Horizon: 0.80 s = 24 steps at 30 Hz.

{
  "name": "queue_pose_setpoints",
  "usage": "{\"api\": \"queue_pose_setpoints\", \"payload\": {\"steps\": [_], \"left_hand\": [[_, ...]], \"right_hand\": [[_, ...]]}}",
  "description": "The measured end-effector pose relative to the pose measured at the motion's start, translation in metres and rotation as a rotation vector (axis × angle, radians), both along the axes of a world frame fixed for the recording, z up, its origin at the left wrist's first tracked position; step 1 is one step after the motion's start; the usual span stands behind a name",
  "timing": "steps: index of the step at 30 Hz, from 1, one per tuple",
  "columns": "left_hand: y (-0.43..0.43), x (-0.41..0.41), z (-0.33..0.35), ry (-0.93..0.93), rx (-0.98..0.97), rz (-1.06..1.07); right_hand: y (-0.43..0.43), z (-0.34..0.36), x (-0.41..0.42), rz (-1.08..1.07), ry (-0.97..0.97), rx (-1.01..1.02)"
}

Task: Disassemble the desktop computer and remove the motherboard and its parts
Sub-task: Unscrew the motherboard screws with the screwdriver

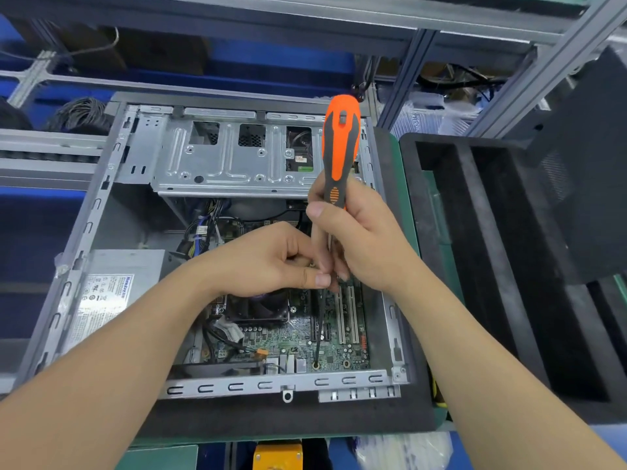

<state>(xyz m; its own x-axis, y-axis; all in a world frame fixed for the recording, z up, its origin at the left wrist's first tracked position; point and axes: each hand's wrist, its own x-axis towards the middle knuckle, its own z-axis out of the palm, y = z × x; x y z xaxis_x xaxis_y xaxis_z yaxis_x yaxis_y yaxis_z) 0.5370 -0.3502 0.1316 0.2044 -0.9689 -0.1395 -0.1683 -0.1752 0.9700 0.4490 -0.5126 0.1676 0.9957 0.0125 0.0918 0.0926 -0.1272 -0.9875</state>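
Observation:
An open desktop case [112, 184] lies on its side on a dark mat. Inside it sits the green motherboard [298, 337] with a black CPU fan [258, 308] and white slots. My right hand [359, 239] grips an orange and grey screwdriver [339, 147] held upright, its thin shaft running down to a screw hole [316, 365] near the board's front edge. My left hand [271, 259] is over the fan, its thumb and fingers pinching the shaft just below my right hand.
A grey power supply [112, 293] fills the case's left side, with a cable bundle [200, 232] behind it. A metal drive cage [230, 157] spans the back. A black foam tray [502, 266] with long slots stands to the right. Shelving frames surround the bench.

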Motion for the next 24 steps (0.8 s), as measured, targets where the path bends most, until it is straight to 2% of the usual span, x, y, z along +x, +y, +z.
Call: {"api": "queue_pose_setpoints", "payload": {"steps": [3, 5, 9, 13, 17, 20, 24], "left_hand": [[-0.003, -0.002, 0.001, 0.059, -0.065, -0.096], [-0.007, -0.006, 0.002, 0.074, -0.050, -0.082], [-0.005, -0.012, -0.002, 0.140, -0.025, -0.107], [0.000, -0.019, 0.001, 0.142, -0.005, -0.066], [0.005, -0.032, 0.011, 0.109, 0.037, -0.018], [0.004, -0.047, 0.025, 0.028, 0.107, -0.021], [0.010, -0.055, 0.045, -0.094, 0.207, -0.054]], "right_hand": [[-0.007, 0.004, -0.002, 0.141, 0.055, 0.113], [-0.010, 0.008, -0.004, 0.209, 0.091, 0.141], [-0.012, 0.027, -0.014, 0.272, 0.156, 0.058], [-0.017, 0.073, -0.023, 0.173, 0.086, -0.384], [-0.008, 0.134, -0.031, -0.087, -0.147, -0.912], [0.009, 0.166, -0.039, -0.046, -0.057, -1.208], [0.028, 0.175, -0.050, 0.084, 0.099, -1.298]]}}
